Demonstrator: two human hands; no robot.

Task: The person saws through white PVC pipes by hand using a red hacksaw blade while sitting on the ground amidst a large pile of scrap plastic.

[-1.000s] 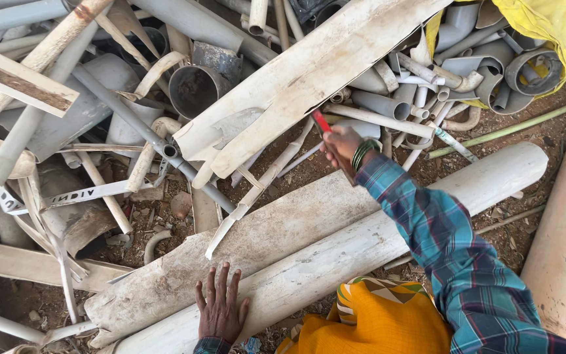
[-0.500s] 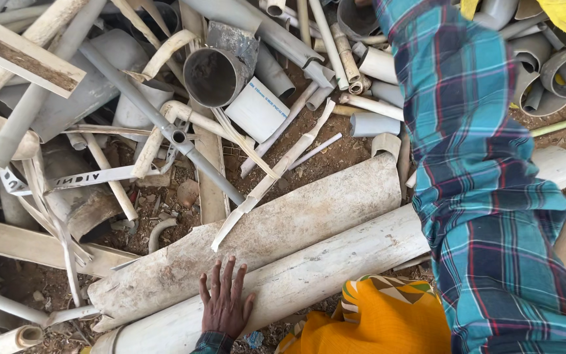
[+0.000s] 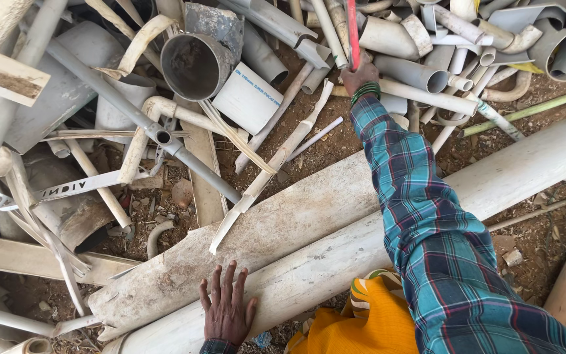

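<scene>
Gripping the red rod [image 3: 353,33], my right hand [image 3: 359,77] fingers clamp its stiff, light shaft; left hand [image 3: 226,308] lies splayed on a pipe [image 3: 335,262].

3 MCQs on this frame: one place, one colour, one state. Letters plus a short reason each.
1. The left hand rests on: A) a large dirty white pipe B) a grey elbow fitting C) bare soil
2. The rod in the right hand is: A) green B) red C) black
3. The left hand is: A) a fist B) pinching a strip C) flat, fingers spread

A: its palm lies on the large dirty white pipe.
B: the rod is red.
C: all its fingers lie splayed and grip nothing.
</scene>
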